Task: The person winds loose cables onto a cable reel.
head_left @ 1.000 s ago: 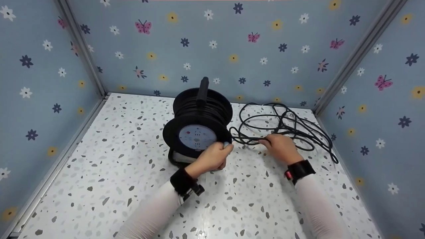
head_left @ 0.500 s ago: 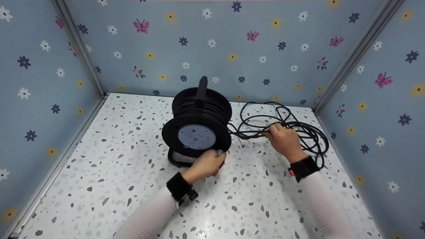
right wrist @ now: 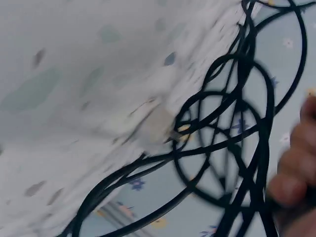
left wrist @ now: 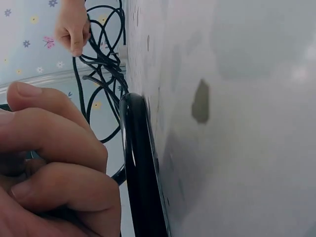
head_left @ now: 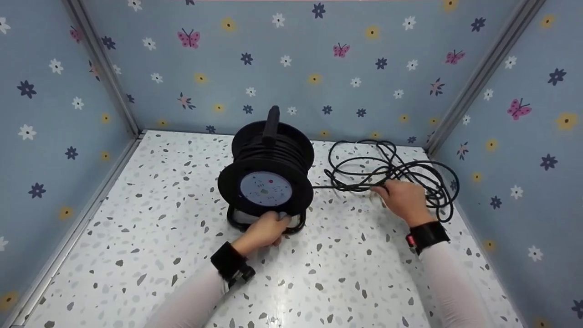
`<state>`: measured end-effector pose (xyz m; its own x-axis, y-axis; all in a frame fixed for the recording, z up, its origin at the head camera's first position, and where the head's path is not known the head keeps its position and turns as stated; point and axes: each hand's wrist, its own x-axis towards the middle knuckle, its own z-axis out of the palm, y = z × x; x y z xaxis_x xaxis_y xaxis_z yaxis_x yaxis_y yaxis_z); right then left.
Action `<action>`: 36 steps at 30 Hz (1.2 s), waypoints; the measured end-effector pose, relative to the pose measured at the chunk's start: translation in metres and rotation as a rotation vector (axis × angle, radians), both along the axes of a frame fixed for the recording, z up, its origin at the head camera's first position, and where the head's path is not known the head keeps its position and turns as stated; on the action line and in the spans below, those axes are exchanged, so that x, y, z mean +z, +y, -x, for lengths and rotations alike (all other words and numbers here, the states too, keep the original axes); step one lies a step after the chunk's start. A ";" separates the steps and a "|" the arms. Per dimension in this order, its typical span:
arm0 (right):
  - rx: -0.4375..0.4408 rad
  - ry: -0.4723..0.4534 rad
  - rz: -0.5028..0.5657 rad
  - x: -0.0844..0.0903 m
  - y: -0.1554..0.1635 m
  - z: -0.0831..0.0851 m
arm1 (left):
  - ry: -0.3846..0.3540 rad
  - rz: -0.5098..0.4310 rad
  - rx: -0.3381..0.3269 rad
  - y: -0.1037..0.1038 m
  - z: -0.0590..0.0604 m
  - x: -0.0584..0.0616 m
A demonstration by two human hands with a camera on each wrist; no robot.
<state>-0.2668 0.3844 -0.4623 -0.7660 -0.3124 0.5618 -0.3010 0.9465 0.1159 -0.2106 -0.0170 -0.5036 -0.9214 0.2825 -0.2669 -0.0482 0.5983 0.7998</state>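
Note:
A black cable reel [head_left: 268, 157] with a pale blue socket face [head_left: 265, 189] stands upright on its tube stand [left wrist: 138, 168] in the middle of the speckled table [head_left: 150, 218]. My left hand [head_left: 273, 223] grips a pale knob at the bottom of the reel's front rim; in the left wrist view its fingers [left wrist: 54, 158] are curled tight. Loose black cable [head_left: 391, 171] lies in tangled loops to the right of the reel. My right hand [head_left: 383, 190] holds a strand of it, and a straight run leads from there to the reel. The cable loops [right wrist: 232, 148] fill the right wrist view.
Blue walls printed with flowers and butterflies [head_left: 319, 68] close in the table on the left, back and right. Metal corner rails [head_left: 483, 73] run up the back corners. The cable pile reaches the right wall.
My left hand has travelled with the knob from the right side of the reel's rim down to its bottom. My right hand has shifted right along the cable, and the loops have shifted.

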 end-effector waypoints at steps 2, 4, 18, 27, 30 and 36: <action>-0.032 0.195 -0.048 0.008 -0.006 -0.001 | 0.000 -0.004 -0.012 -0.004 0.000 -0.002; -0.032 0.306 -0.043 0.016 -0.011 -0.003 | 0.002 0.001 -0.013 -0.008 0.000 -0.003; 0.120 -0.517 0.427 0.006 -0.012 -0.023 | 0.015 -0.093 0.068 -0.055 -0.003 -0.007; -0.110 0.104 0.057 0.006 -0.022 -0.020 | 0.024 -0.165 0.127 -0.084 0.003 0.001; -0.067 0.117 0.086 0.006 -0.020 -0.020 | 0.024 -0.220 0.157 -0.092 0.003 0.006; 0.153 -0.330 0.465 0.008 -0.019 -0.025 | -0.054 -0.402 0.236 -0.105 0.000 0.009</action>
